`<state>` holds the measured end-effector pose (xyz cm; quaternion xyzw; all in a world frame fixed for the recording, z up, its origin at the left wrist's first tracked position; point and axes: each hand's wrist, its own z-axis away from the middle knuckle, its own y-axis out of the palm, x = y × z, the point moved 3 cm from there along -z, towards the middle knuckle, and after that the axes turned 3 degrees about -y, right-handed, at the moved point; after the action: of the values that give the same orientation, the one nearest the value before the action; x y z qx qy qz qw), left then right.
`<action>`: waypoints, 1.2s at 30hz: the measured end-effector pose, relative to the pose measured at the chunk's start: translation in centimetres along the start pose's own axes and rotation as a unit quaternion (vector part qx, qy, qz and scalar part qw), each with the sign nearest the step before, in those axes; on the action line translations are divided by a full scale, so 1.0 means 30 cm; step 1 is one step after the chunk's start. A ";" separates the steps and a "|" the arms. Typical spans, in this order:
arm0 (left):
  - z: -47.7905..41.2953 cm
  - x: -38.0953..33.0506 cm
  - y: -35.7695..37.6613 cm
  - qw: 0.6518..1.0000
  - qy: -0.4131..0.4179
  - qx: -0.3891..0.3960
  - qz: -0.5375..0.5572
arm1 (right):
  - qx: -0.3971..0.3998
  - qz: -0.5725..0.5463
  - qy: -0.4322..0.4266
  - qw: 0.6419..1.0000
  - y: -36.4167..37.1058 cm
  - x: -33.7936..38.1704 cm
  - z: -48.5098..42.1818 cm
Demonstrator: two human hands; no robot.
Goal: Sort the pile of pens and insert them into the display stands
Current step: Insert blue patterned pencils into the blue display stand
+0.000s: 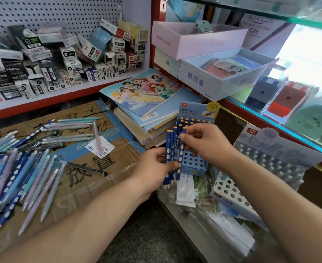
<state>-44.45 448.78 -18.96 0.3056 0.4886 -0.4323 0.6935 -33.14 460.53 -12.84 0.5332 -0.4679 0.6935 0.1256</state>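
STEP: loading blue stand (194,170) | left hand (154,168) grips blue pens (168,143) | right hand (205,143) pinches one (top end) | NEXT, likely: align tip with empty hole

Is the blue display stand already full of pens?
No, the blue display stand has empty holes in its front rows.

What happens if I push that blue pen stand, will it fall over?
It may tip backward: the blue pen stand looks like thin cardboard with a tall back card, and the orange-capped pens fill only its rear rows. Probably light, so it might slide on the shiny plastic wrap underneath.
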 end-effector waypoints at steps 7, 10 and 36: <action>-0.015 0.013 -0.017 0.999 -0.020 -0.027 0.003 | -0.183 0.165 -0.009 0.969 -0.124 -0.078 -0.038; -0.018 0.021 -0.009 0.999 -0.020 -0.026 0.005 | -0.176 0.191 0.006 0.966 -0.120 -0.098 -0.049; -0.033 0.038 -0.007 0.999 -0.027 -0.029 0.001 | -0.117 0.237 0.055 0.963 -0.099 -0.148 -0.103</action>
<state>-44.89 449.18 -20.37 0.2744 0.4816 -0.4256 0.7153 -31.29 465.97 -15.10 0.3498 -0.6510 0.6722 0.0446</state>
